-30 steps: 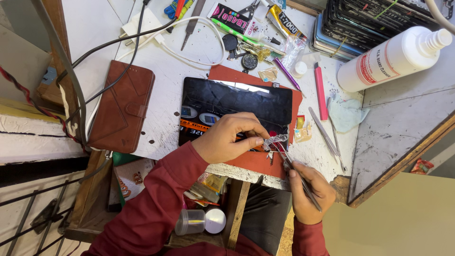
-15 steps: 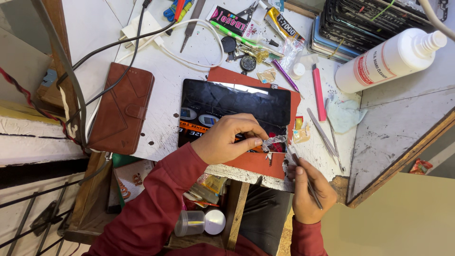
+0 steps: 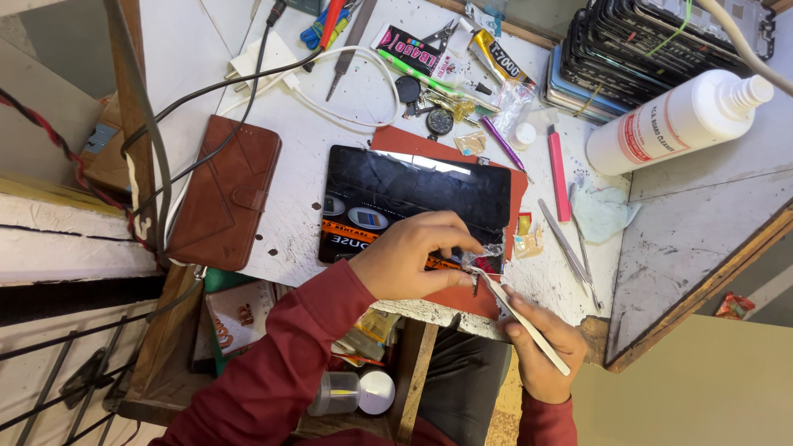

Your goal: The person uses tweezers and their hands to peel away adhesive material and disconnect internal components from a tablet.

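Left hand [image 3: 410,263]: stays pinched on small part [image 3: 481,263] over tablet [image 3: 413,198];
Right hand [image 3: 541,347]: closed on tweezers [image 3: 524,318], tips now nearer part, against 1 second ago

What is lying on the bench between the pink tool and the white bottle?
In the head view, a crumpled pale blue cloth lies between the pink tool and the white bottle, a little below both, on the white bench.

Brown wallet [image 3: 221,192] blocks left; bare tabletop [image 3: 694,223] free right.
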